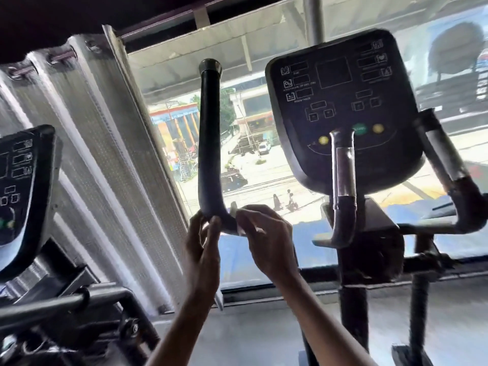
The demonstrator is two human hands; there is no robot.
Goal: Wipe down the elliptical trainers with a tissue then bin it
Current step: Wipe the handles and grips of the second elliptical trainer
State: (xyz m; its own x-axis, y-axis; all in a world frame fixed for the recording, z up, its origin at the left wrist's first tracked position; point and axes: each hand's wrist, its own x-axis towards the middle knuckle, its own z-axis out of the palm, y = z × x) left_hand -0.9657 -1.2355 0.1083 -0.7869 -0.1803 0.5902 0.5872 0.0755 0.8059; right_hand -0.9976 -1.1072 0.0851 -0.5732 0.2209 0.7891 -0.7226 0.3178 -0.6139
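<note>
A black padded handlebar of the elliptical trainer rises upright in the middle of the view and bends right at its base. My left hand grips that bend from below, thumb and fingers curled round it. My right hand wraps over the bend from the right and presses a small white tissue against the bar; only a scrap of tissue shows between the fingers. The trainer's black console stands to the right, with its inner grip below it.
A second trainer's console sits at the left edge, with its metal frame below. A silvery curtain hangs left of the large window. The right handlebar slants at the far right.
</note>
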